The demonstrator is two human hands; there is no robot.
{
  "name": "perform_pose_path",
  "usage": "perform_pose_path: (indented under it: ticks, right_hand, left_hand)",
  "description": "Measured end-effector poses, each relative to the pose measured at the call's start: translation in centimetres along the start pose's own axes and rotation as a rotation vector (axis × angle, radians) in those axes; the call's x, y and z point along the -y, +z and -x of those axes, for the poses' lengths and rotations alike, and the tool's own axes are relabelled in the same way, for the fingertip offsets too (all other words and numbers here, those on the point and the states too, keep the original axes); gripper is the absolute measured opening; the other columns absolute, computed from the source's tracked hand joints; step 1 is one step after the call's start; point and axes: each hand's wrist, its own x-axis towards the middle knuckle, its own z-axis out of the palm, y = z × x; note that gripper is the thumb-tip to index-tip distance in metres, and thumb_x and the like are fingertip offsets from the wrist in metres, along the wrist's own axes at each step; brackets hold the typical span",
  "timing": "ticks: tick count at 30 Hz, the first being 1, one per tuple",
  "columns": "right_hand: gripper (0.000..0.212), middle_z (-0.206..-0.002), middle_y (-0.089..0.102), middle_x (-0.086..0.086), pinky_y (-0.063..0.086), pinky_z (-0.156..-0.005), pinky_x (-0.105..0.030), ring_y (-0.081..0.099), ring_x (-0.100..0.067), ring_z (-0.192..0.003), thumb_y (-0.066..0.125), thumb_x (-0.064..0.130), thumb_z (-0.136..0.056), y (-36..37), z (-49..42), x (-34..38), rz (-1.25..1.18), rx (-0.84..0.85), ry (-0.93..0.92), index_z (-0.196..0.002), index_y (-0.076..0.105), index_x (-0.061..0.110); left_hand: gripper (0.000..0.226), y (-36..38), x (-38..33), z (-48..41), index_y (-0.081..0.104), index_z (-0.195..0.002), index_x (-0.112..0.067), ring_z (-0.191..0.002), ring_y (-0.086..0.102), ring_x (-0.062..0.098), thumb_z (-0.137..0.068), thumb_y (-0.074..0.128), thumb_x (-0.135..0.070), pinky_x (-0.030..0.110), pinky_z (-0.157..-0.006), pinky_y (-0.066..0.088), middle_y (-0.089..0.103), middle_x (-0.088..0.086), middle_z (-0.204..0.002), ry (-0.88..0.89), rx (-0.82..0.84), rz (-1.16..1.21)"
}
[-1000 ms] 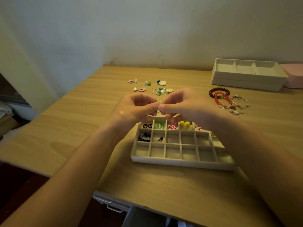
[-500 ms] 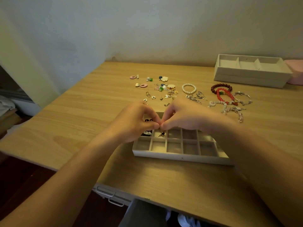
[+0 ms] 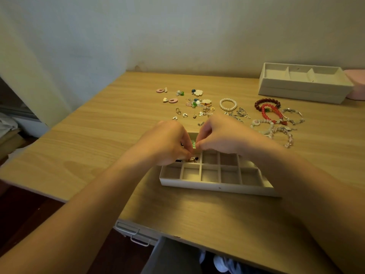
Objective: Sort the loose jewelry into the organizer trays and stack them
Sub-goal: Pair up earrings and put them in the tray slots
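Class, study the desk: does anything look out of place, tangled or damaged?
Nothing looks damaged. Earrings and bracelets lie scattered on the desk beyond the grid tray; the bracelets at the right overlap in a tangle. The left hand and right hand pinch a tiny piece, mostly hidden, over the tray.

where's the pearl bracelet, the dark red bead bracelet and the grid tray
pearl bracelet (image 3: 235,104): head view, on the right-hand side of its bead loop
dark red bead bracelet (image 3: 265,100): head view, on the far arc of beads
grid tray (image 3: 207,184): head view, on its near outer wall
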Motion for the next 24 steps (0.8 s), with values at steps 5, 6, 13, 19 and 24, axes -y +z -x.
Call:
perform_pose_path:
  ticks: [5,6,13,19,24]
  right_hand:
    - [0.008,-0.083,0.074,0.002,0.049,-0.061,-0.024,0.064,-0.011,-0.076,0.073,0.019,-0.088,-0.9,0.1,-0.5,-0.084,-0.026,0.018,-0.083,0.079,0.023]
    - [0.008,-0.085,0.074,0.001,0.05,-0.063,-0.025,0.065,-0.011,-0.078,0.073,0.019,-0.088,-0.9,0.1,-0.5,-0.094,-0.021,0.02,-0.085,0.079,0.022]
    - [0.009,-0.09,0.074,0.003,0.054,-0.073,-0.025,0.066,-0.01,-0.085,0.071,0.019,-0.091,-0.8,-0.1,-0.5,-0.127,-0.008,0.019,-0.092,0.079,0.023]
    - [0.02,-0.096,0.074,0.004,0.052,-0.076,-0.023,0.065,-0.01,-0.091,0.064,0.013,-0.093,-1.1,-0.1,-0.5,-0.144,0.008,0.028,-0.095,0.081,0.022]
    - [0.022,-0.095,0.073,0.006,0.051,-0.073,-0.021,0.064,-0.009,-0.091,0.061,0.012,-0.095,-1.2,-0.2,-0.6,-0.167,0.027,0.035,-0.095,0.081,0.022]
  left_hand:
    - [0.024,0.2,-0.7,-0.6,0.07,-0.06,-0.039,-0.092,0.064,0.01,-0.078,0.076,-0.023,0.033,-0.074,0.058,0.07,-0.015,-0.08,-0.045,0.044,-0.047]
    - [0.025,0.3,-0.8,-0.7,0.069,-0.06,-0.039,-0.091,0.064,0.01,-0.078,0.077,-0.024,0.033,-0.073,0.058,0.071,-0.014,-0.081,-0.046,0.043,-0.058]
    - [0.012,0.6,0.0,-0.4,0.081,-0.089,-0.034,-0.074,0.062,0.009,-0.086,0.076,-0.024,0.027,-0.062,0.048,0.071,-0.014,-0.074,0.027,0.073,0.069]
    - [0.028,-0.3,0.5,0.2,0.082,-0.086,-0.031,-0.092,0.065,0.031,-0.091,0.06,-0.014,0.042,-0.083,0.054,0.075,0.009,-0.095,-0.007,0.079,0.218]
    - [0.034,-0.1,-0.2,0.3,0.081,-0.084,-0.031,-0.051,0.044,0.005,-0.094,0.054,-0.012,0.018,-0.044,0.031,0.054,-0.016,-0.05,-0.04,0.137,0.19]
